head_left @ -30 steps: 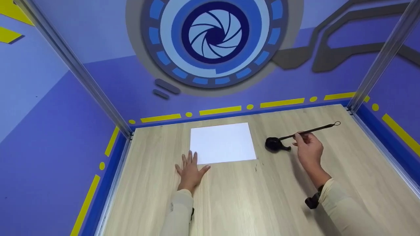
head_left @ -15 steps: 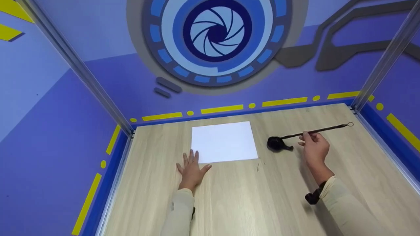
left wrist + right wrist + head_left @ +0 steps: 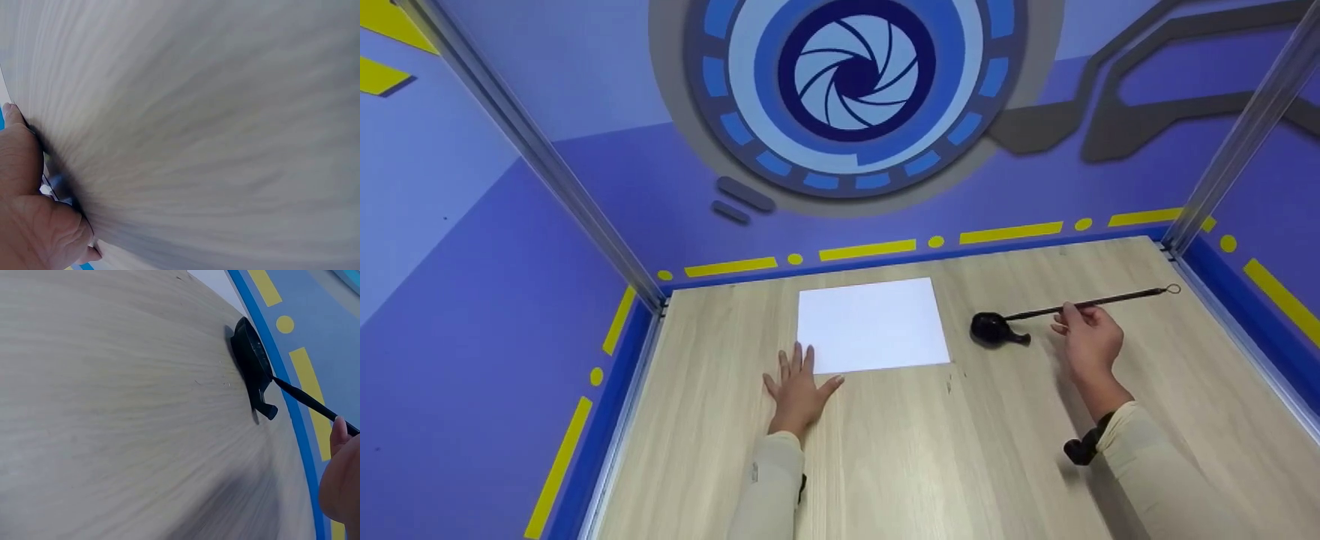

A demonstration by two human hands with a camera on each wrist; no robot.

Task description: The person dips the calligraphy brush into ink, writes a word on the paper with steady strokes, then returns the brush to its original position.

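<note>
In the head view a white sheet of paper (image 3: 874,324) lies on the wooden table. My left hand (image 3: 799,394) rests with spread fingers at its near left corner, fingertips on the sheet. To the right of the paper stands a small black dish (image 3: 990,330) with a short curved handle. A slim dark brush (image 3: 1117,299) with a wire loop at its end is pinched in my right hand (image 3: 1095,341). Its lower end meets the rim of the dish (image 3: 250,354) in the right wrist view; the bristles are hidden. The left wrist view shows mostly table beside my left hand (image 3: 34,208).
A purple-blue printed wall (image 3: 870,202) closes off the back of the table (image 3: 900,457), with side walls left and right. Metal posts (image 3: 547,172) stand at the corners. Small dark marks (image 3: 949,386) show on the wood near the paper's right corner.
My right hand has shifted right, and the brush's loop end has swung out to the right and slightly lower. The left hand keeps its place on the paper. The head view has shifted slightly.
</note>
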